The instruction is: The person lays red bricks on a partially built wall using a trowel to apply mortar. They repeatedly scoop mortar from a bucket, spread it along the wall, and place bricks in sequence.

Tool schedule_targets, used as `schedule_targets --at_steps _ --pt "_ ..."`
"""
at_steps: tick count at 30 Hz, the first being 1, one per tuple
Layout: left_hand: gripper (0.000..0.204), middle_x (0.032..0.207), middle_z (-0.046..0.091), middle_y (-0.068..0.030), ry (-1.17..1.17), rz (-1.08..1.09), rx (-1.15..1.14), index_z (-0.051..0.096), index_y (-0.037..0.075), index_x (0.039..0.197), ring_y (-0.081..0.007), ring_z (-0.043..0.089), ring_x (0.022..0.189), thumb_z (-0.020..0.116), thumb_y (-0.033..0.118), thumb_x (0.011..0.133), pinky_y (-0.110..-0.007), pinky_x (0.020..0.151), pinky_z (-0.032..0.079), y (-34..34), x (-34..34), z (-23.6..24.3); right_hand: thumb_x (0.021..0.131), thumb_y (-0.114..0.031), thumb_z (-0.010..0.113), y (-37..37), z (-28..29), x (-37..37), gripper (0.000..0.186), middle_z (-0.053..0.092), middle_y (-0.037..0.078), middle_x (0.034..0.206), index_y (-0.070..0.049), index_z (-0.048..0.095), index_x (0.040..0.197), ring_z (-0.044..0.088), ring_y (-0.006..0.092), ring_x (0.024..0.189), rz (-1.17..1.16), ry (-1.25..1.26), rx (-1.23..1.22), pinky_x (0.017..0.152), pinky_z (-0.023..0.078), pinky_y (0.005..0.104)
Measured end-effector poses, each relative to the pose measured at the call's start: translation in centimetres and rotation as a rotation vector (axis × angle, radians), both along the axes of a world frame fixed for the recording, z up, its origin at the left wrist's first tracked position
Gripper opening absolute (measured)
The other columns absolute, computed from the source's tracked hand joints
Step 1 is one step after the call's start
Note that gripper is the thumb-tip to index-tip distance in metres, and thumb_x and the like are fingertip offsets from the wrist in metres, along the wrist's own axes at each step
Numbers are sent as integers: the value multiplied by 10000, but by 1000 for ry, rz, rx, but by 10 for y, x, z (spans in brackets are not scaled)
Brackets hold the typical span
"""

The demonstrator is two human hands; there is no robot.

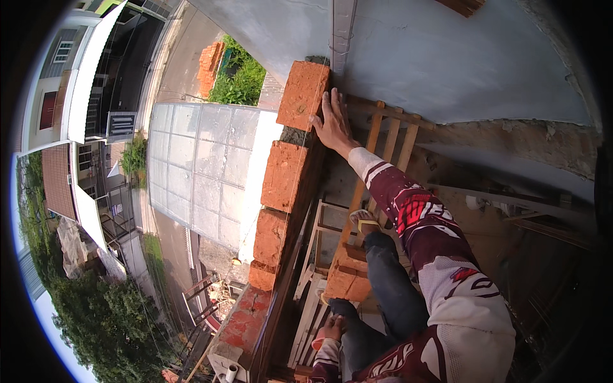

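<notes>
My right hand (333, 124) reaches up with fingers spread, its fingertips against the side of the top red brick (301, 96) on a narrow wall. Below that brick are grey mortar (295, 136) and a row of bricks (284, 175), with a thin string along them. My left hand (331, 329) is low beside my leg, closed on a red object (319, 341) that I cannot make out. Loose bricks (350, 282) lie on the wooden platform between my feet and beside my legs.
Wooden slats (389, 140) form a raised platform under my feet (364, 223). A grey plastered wall (453, 57) rises on the right above a lower floor. Left of the brickwork, a drop shows a translucent roof (198, 166), a street, houses and trees. A red-stained ledge (246, 319) is below.
</notes>
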State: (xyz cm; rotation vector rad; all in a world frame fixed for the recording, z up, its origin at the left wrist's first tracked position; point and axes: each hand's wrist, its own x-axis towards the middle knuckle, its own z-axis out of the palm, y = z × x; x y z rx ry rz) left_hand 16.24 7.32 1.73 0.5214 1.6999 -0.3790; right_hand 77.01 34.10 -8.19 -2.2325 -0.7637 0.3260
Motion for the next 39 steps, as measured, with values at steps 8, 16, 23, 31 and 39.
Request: schedule_targets --at_steps 8,16,23,31,39 --pt "532 1080 709 -219 192 -611 192 688 23 1078 -378 676 1029 793 449 778 -441 895 525 -90 -96 -14 943 -403 652 -16 -12 -38 911 172 318 1591 124 172 1511 192 422 1488 -27 114 98 1219 212 419" --pt "755 1288 618 -232 270 -615 95 556 55 1338 -393 582 1211 813 456 751 -419 1033 455 -117 -106 13 959 -300 628 11 -11 -41 883 231 342 1560 93 87 1534 292 452 1441 16 129 31 1178 295 423" --pt "964 1412 505 -293 156 -512 -11 416 26 1478 -429 484 1321 743 585 765 -445 1094 397 -156 -145 -7 996 -352 568 5 -6 -50 857 306 368 1515 117 85 1526 359 456 1405 10 -17 -76 1152 332 432" --pt "973 1416 490 -310 150 -503 -118 420 42 1479 -457 469 1322 735 614 757 -463 1102 389 -159 -159 -4 999 -337 553 -15 -2 -155 503 637 278 1028 132 500 1174 620 319 955 -84 394 -27 849 478 401" --pt "950 1397 500 -322 53 -509 -75 422 69 1485 -473 450 1330 727 612 767 -466 1109 384 -177 -194 -14 1004 -340 535 -53 -22 -207 497 652 261 1166 69 560 1284 651 353 1052 -193 334 -81 922 477 376"
